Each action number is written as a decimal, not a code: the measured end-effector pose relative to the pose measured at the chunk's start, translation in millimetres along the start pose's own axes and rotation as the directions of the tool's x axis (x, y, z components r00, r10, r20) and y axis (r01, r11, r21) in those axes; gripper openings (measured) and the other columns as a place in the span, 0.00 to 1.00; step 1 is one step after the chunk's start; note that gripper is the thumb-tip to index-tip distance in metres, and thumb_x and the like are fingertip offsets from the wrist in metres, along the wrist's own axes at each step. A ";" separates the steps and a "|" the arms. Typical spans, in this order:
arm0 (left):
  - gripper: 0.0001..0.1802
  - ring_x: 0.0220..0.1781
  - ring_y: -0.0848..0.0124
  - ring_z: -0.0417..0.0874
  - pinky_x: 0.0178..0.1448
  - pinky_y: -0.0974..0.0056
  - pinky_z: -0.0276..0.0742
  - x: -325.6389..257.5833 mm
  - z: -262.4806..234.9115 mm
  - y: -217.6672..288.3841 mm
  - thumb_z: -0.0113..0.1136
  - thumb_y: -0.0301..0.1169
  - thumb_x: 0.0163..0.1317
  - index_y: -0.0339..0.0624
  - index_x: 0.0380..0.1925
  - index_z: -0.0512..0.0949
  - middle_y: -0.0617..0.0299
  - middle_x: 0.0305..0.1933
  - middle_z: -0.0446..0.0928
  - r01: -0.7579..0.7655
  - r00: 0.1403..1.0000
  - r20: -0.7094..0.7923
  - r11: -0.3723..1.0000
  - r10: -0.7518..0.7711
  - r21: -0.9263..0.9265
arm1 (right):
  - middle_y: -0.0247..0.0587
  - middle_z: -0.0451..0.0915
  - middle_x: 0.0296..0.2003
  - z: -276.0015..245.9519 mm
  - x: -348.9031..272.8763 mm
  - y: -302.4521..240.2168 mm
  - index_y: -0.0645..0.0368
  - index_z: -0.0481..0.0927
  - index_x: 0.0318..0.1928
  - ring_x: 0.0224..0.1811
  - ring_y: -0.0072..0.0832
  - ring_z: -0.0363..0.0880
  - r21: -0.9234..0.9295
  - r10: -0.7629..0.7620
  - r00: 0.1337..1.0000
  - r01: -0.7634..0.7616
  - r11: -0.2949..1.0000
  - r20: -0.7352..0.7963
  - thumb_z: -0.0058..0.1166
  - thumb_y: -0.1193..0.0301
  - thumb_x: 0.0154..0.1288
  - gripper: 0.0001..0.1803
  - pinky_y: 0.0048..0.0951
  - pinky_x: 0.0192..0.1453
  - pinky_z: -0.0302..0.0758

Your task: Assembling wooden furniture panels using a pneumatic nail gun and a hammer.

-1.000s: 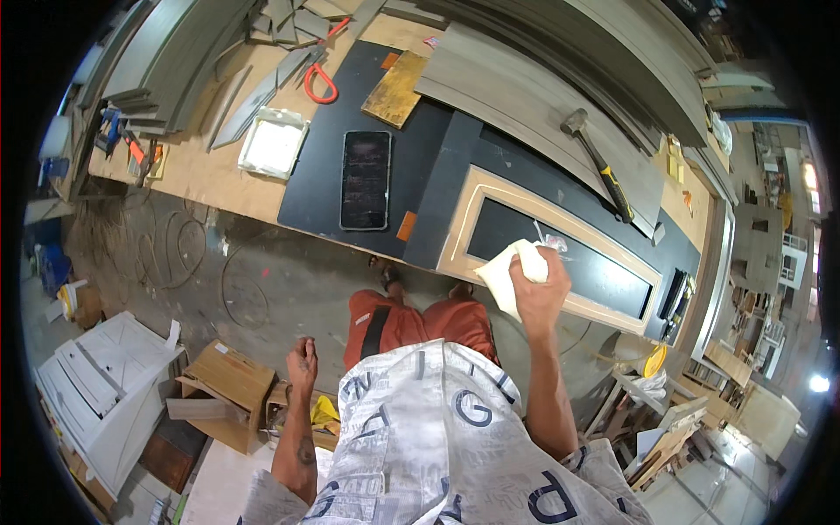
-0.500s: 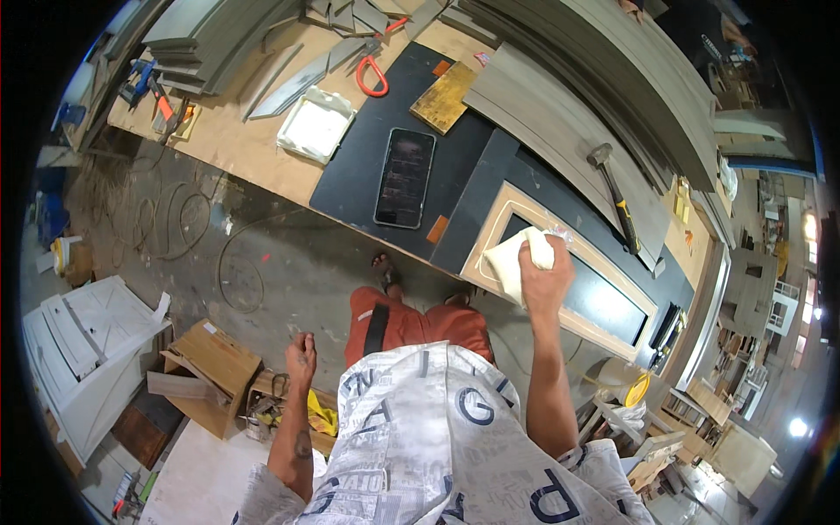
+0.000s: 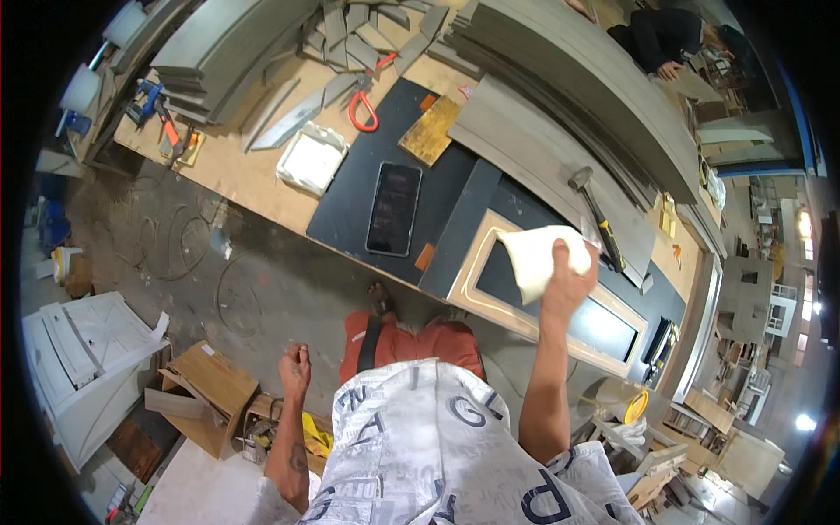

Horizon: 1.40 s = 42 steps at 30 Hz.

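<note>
My right hand point(image 3: 570, 284) grips a soft cream-coloured bag point(image 3: 538, 254) by its bunched end, over a pale wooden frame point(image 3: 490, 302) on the bench. The bag's tapered corner lies toward the frame's upper left. A thin cream bead runs along the frame's left end; it looks like glue. Inside the frame is a dark, shiny panel point(image 3: 604, 325). My left hand point(image 3: 295, 369) hangs low, away from the bench, its fingers curled in with nothing visible in them.
A hammer point(image 3: 598, 219) lies on grey boards point(image 3: 516, 144) beyond the frame. Left of it are a phone point(image 3: 394, 210), a white tray point(image 3: 311, 157) and orange-handled scissors point(image 3: 363, 114). Cardboard boxes point(image 3: 210, 385) stand on the floor at left. Another person point(image 3: 661, 44) is at upper right.
My right hand and the bag have shifted right along the frame, and the bag now shows more fully. The whole view has tilted slightly, bringing another person into sight. My left hand stays low.
</note>
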State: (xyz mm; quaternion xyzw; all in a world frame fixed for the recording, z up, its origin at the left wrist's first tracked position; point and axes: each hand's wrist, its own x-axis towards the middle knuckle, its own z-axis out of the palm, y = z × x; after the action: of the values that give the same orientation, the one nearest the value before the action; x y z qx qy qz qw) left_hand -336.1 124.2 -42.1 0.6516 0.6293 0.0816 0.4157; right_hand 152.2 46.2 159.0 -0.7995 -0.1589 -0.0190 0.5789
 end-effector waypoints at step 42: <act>0.17 0.33 0.77 0.78 0.38 0.69 0.75 89.1 -89.5 267.4 0.58 0.40 0.70 0.33 0.41 0.82 0.61 0.29 0.81 -0.168 0.891 0.316 0.883 0.326 -0.437 | 0.50 0.80 0.41 37.1 23.3 -83.6 0.58 0.71 0.57 0.35 0.35 0.80 0.525 0.177 0.958 -0.274 0.806 0.228 0.58 0.63 0.66 0.22 0.30 0.32 0.80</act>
State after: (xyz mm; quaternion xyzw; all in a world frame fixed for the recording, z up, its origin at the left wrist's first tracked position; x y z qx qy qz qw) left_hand -173.9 279.4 150.4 0.6326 0.4165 0.1334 0.6392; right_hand 145.5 109.5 228.7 -0.6107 -0.1094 0.1639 0.7669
